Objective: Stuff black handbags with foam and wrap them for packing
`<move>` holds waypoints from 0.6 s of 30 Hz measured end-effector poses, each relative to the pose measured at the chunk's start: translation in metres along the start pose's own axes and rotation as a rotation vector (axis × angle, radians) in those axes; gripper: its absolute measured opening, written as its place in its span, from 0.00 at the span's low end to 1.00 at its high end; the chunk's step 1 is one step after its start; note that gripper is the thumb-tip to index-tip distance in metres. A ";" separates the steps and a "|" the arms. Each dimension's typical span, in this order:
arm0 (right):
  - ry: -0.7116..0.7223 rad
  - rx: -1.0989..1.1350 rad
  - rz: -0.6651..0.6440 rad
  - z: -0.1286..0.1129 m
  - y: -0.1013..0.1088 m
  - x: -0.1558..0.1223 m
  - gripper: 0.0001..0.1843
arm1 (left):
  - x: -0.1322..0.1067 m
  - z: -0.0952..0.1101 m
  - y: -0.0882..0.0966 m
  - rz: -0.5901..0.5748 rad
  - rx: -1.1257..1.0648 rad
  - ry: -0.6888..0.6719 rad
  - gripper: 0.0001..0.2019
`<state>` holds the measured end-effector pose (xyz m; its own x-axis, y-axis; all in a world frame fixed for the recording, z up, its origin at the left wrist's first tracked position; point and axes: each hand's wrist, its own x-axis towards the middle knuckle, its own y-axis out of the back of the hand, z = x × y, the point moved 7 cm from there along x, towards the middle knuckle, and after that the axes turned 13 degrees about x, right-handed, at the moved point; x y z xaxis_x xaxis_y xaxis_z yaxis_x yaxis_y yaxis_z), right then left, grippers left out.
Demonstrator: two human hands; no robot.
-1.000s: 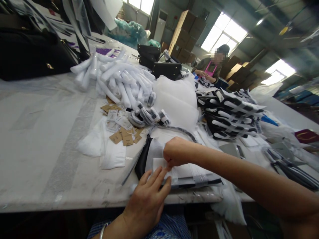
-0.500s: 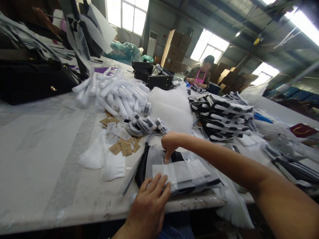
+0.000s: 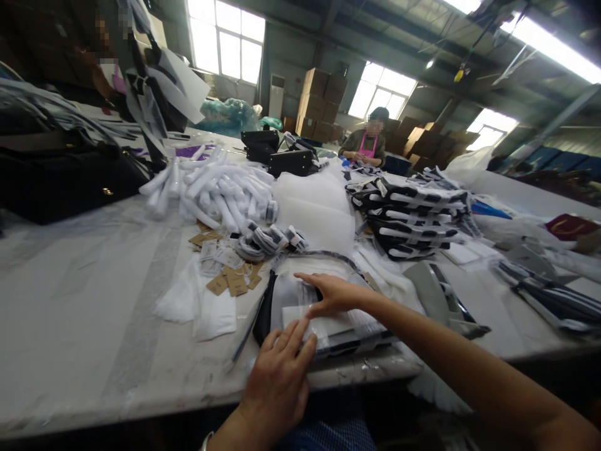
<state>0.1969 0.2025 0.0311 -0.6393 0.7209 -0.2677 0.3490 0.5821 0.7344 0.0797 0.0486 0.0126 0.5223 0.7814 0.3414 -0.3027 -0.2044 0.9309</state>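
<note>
A black handbag point(image 3: 263, 316) lies near the table's front edge, wrapped in pale sheeting with clear tape across it. A folded white packing sheet point(image 3: 334, 324) sits on its near side. Its strap point(image 3: 340, 257) arcs out behind, covered in grey wrapping. My left hand point(image 3: 280, 369) rests on the near side of the bag with its fingers stretched out. Over the middle of the bag reaches my right hand point(image 3: 332, 293), thumb and fingers spread, its fingertips close to those of my left. Whether the right fingertips touch the tape is hard to see.
Brown tags point(image 3: 235, 280) and white foam pieces point(image 3: 213, 313) lie to the left. Behind are white foam tubes point(image 3: 220, 188), coiled straps point(image 3: 265, 241) and a white foam stack point(image 3: 314, 210). Wrapped bags point(image 3: 408, 219) are piled right. A co-worker point(image 3: 370, 141) stands beyond.
My right hand has opened from a fist with its thumb pressed down to spread fingers, nearer my left hand. The strap behind the bag now shows. My left hand has stayed on the bag.
</note>
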 end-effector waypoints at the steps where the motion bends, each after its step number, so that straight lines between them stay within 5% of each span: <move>1: -0.003 0.010 0.009 0.003 -0.005 -0.002 0.58 | 0.001 0.000 -0.001 -0.012 0.001 -0.004 0.32; 5: -0.034 0.105 0.023 0.016 -0.009 0.005 0.54 | 0.005 0.000 -0.004 -0.079 0.001 -0.026 0.35; 12: -0.116 0.274 0.019 0.032 -0.003 0.017 0.31 | 0.009 -0.002 -0.004 -0.087 -0.002 0.009 0.35; 18: -0.120 0.219 0.237 0.034 0.008 0.010 0.28 | 0.007 -0.002 0.001 -0.058 -0.024 0.027 0.35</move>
<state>0.2167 0.2269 0.0128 -0.4419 0.8775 -0.1863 0.6254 0.4502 0.6373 0.0820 0.0550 0.0154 0.5182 0.8069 0.2835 -0.2917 -0.1449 0.9455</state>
